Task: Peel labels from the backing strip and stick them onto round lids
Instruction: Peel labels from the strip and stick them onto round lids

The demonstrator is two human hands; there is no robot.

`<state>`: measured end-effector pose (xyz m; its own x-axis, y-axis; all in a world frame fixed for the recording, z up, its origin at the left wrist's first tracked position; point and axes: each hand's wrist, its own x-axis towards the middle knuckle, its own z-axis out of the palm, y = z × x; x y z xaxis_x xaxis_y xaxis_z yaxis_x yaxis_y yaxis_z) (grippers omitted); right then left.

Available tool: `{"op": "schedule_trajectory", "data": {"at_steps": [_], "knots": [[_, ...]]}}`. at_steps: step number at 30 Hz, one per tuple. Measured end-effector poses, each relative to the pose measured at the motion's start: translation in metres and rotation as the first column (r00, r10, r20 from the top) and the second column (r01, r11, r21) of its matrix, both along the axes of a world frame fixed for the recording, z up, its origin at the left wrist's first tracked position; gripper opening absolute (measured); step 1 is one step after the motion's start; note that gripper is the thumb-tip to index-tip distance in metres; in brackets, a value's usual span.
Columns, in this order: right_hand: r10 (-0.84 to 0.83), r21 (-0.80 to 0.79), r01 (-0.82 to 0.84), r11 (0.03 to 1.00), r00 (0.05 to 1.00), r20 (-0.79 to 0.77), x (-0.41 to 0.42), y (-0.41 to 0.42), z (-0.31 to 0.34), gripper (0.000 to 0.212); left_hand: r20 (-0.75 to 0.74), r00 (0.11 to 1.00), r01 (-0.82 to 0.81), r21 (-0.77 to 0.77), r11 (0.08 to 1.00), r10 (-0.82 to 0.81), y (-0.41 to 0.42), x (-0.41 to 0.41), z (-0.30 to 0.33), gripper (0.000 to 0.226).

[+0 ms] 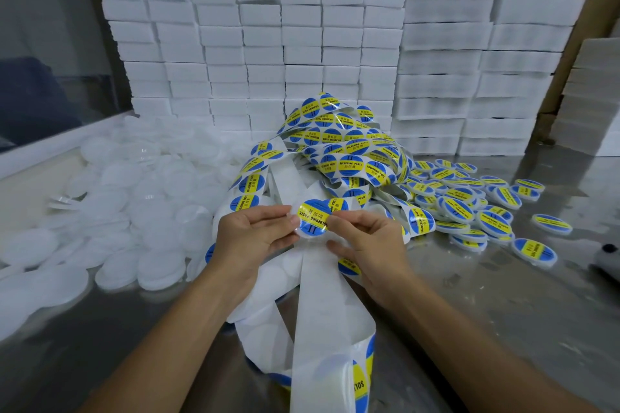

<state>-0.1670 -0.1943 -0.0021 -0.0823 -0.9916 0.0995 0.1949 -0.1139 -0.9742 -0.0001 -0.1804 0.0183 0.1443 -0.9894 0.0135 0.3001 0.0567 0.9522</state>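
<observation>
Presently, notes taken from the grip outward.

Grip: left hand [258, 235] and right hand [365, 241] both pinch one round label [317, 220] by opposite edges, fingertips curled onto it, held above the desk [503, 312].
Lid under label: a white rim shows at its lower edge, probably a lid [310, 235]; cannot tell if the label is fully seated.
Risk, placement: off-centre or creased label if one side goes down first (glossy face shows glare, so bubbles would be hard to spot).
Risk, adhesive: fingertips on the sticky edge could lift it again on release.
Risk, tangle: the backing strip [322, 298] loops under both wrists and could snag or drag.
Supply: blank lids [110, 211] piled to the left; labelled lids [476, 208] to the right, well apart from the hands.
Hidden: underside of the label, palms, strip end below the view's edge.
</observation>
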Motion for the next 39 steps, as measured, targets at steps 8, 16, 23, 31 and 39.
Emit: {"op": "schedule_trajectory", "data": {"at_steps": [8, 16, 23, 31, 39], "knots": [[0.003, 0.016, -0.003, 1.000, 1.000, -0.006, 0.001, 0.000, 0.000, 0.014, 0.020, 1.000, 0.004, -0.004, 1.000, -0.004, 0.000, -0.001, -0.001, 0.021], [0.007, 0.022, -0.006, 1.000, 1.000, -0.026, 0.000, 0.001, -0.001, 0.013, 0.051, 0.999, 0.012, -0.017, 1.000, -0.012, 0.001, -0.001, -0.001, 0.021], [-0.009, 0.053, 0.013, 0.999, 0.997, -0.076, -0.002, -0.003, -0.003, 0.011, 0.260, 0.965, 0.000, -0.139, 0.990, 0.036, 0.001, 0.001, -0.005, 0.020], [-0.072, 0.105, 0.077, 0.992, 0.996, -0.048, -0.002, -0.004, -0.007, 0.036, 0.313, 0.946, -0.010, -0.221, 0.975, 0.080, -0.001, 0.001, -0.005, 0.032], [-0.063, -0.194, 0.023, 0.981, 0.977, -0.203, 0.006, 0.003, -0.010, 0.027, -0.023, 0.993, 0.116, -0.107, 0.987, -0.119, 0.003, -0.009, -0.004, 0.037]]}}
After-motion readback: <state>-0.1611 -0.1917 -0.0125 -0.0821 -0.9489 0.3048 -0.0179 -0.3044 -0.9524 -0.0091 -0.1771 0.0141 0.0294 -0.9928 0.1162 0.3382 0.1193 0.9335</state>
